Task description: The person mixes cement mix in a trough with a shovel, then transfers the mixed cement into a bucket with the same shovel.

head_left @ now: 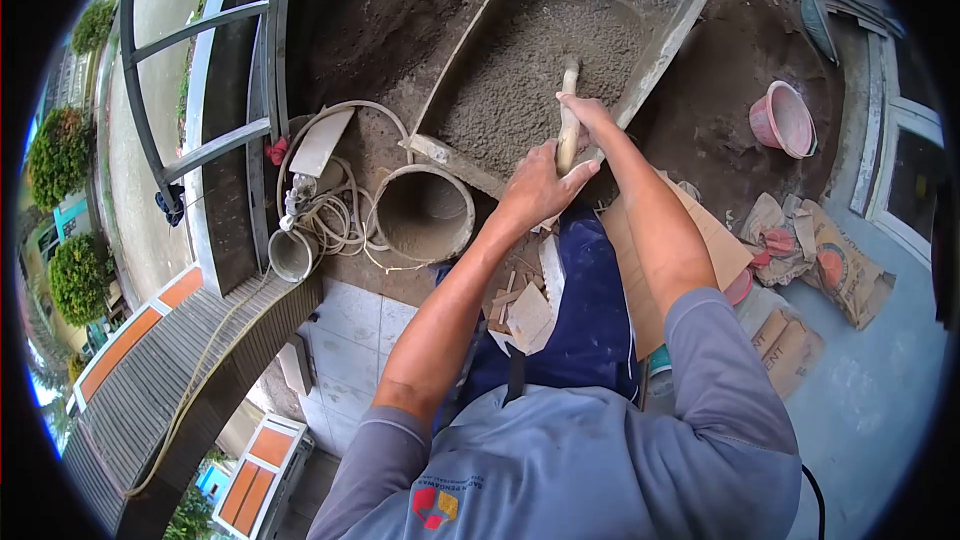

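Observation:
A pale wooden handle [569, 130] runs down from wet grey mortar [540, 70] in a long rectangular trough [470, 176]. My right hand [590, 118] is closed round the handle's upper part. Lower down, near its end, my left hand [545, 183] rests against the handle, thumb stretched out to the side and the other fingers partly hidden. The tool's far end is sunk in the mortar and cannot be seen. Both hands are over the trough's near edge.
Left of the trough's near end stand a round bucket [425, 212], a coiled hose [335, 215] and a small pail [292, 255]. A metal ladder [215, 145] is farther left. On the right are a pink bucket [783, 120], cement bags [845, 265] and cardboard [690, 230].

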A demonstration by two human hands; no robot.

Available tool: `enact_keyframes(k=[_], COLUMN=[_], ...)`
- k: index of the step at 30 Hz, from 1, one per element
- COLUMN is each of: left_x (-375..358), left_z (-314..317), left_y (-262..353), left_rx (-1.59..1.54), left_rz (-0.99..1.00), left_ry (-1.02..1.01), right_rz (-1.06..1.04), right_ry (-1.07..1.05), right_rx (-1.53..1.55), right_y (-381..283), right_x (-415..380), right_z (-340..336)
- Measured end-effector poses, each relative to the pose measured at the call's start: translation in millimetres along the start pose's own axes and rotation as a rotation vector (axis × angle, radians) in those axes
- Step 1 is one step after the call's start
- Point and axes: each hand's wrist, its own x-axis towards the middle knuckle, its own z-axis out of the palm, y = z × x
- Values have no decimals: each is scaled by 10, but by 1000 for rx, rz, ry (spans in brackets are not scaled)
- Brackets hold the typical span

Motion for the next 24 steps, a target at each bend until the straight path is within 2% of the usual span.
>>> enact_keyframes(k=[2, 3, 6, 7, 10, 15, 18, 19, 22, 23, 24], left_x=[251, 348, 302, 180, -214, -945, -1222, -1224, -1319, -1333, -1288], left_z=[61, 199, 400, 420, 534, 876, 1086, 1116, 1210, 1229, 1196], left_y=[56, -92, -413, -457, -772, -1558, -1970, -2037, -2122, -2090, -1998], left_rx=[15, 17, -199, -124, -216, -249, -271, -275, -286, -294, -312], left_rz=[-225, -229, -298, -296, -273, -284, -330, -336, -184, -245, -201], left_ry=[-209, -151, -160, -168, -152, -153, -190, -197, -143, -217, -236], right_rz=[25, 20, -31, -18, 24, 34, 153, 115, -23, -105, -164], right_ry=[-40, -74, -79, -71, -50, 120, 156, 167, 239, 259, 258], right_rx=[149, 221, 300, 216, 139, 514, 419, 436, 435, 422, 420], right_y=[297, 260, 437, 559, 803, 788, 970, 979, 786, 624, 425], right_x=[355, 195, 100, 189, 585, 1186, 1280, 1175, 799, 602, 414], right_z=[136, 190, 279, 301, 432, 610, 769, 797, 704, 632, 524])
